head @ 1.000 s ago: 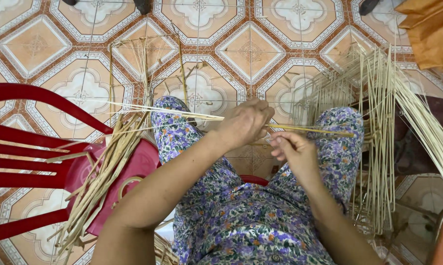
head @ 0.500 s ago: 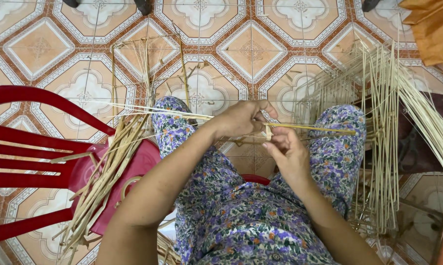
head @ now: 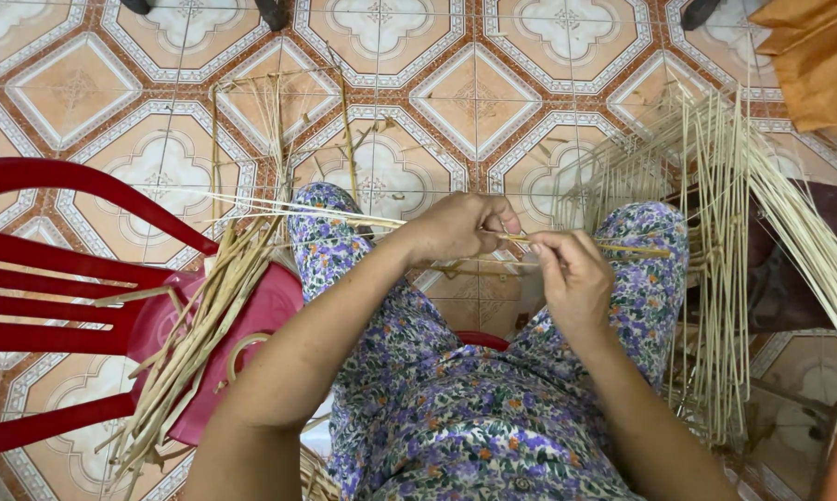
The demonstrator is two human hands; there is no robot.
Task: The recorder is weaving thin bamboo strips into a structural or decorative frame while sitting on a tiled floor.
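Observation:
My left hand (head: 460, 225) and my right hand (head: 572, 278) meet above my knees, both pinching the same thin pale reed strips (head: 344, 218). The strips run level from the left, over my left knee, through both hands and on past my right knee. My fingers are closed on them close together. My legs are in purple floral trousers (head: 437, 390), and I sit over a patterned tile floor.
A red plastic chair (head: 47, 306) stands at my left with a bundle of flat straw strips (head: 196, 334) lying across its seat. At my right a big sheaf of long pale reeds (head: 725, 250) stands fanned out. Loose strips lie on the tiles (head: 279, 111) ahead.
My right hand has slid up toward my left hand along the strips, and both hands now sit closer together. The strips stay stretched across my knees.

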